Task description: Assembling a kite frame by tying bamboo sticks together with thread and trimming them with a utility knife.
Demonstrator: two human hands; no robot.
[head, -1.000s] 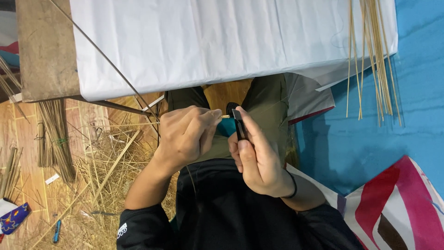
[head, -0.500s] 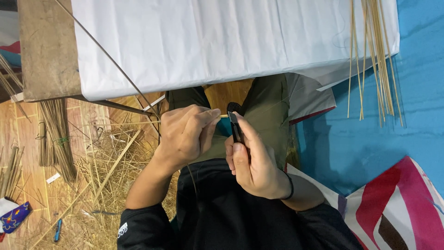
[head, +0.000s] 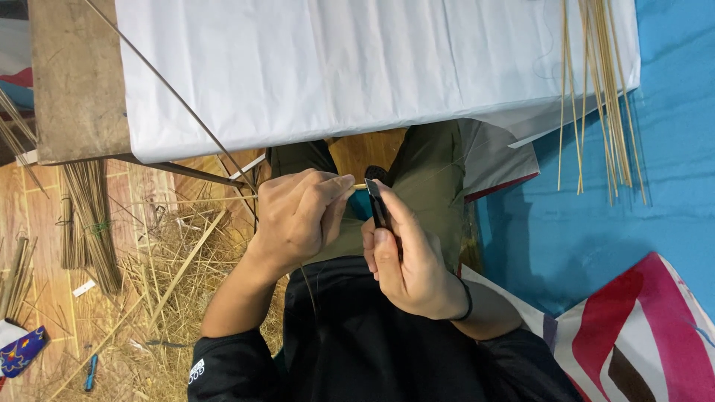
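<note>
A smooth, matt white sheet [head: 335,67] that looks like paper or thin cloth covers the table [head: 74,82], whose bare end is worn, dull brown wood. The right hand [head: 410,260] grips a knife [head: 378,205] with a glossy black handle and a metal blade against a thin, pale, smooth stick [head: 360,187]. Dry, rough straw-coloured shavings [head: 164,298] litter the wooden floor [head: 45,298], and the mat [head: 596,223] is matt blue.

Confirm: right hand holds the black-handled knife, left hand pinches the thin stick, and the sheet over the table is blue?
Not quite. In the head view the sheet is white, not blue. The right hand does hold the knife, and the left hand pinches the stick.
</note>
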